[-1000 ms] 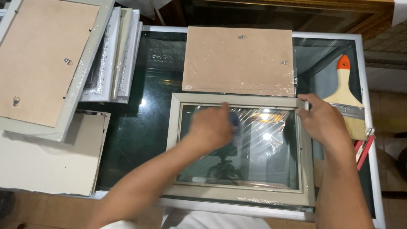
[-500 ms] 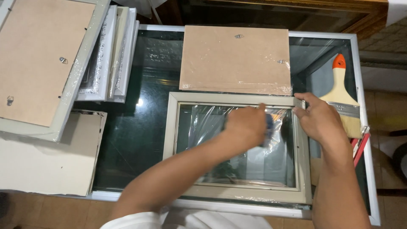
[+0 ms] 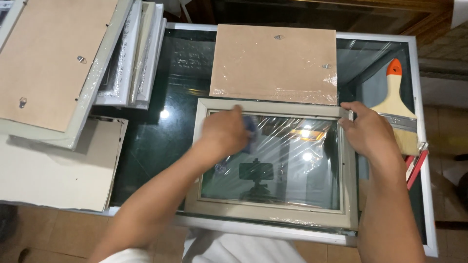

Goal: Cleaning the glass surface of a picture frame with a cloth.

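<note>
Fingers (image 3: 233,127) of the left hand (image 3: 222,136) are curled down over a small blue cloth (image 3: 250,130), pressing it flat on the glass pane (image 3: 292,165) near the pane's upper left corner. Half a second ago that hand and cloth were over by the upper right of the pane, and a second ago near the middle, so the cloth is sweeping back and forth along the top strip; judging from that, wiping of the glass is under way and the lower part may yet need passes.

Fingers of the right hand (image 3: 368,131) are spread and pressed on the upper right corner of the pale picture frame (image 3: 270,212), gripping nothing but pinning the frame down. That hand has hardly shifted across the three moments, and the frame lies in the same place, at the near edge of the glass tabletop (image 3: 165,146), with clear plastic film crinkled around its border.

Just beyond the frame lies a brown backing board (image 3: 273,63), also under film. To the right, a wide paintbrush (image 3: 397,114) with an orange-tipped handle lies beside the right hand. To the left, a stack of other frames (image 3: 131,58) overlaps a larger frame turned back-side up (image 3: 48,63), with a sheet of cardboard (image 3: 53,165) beneath.
</note>
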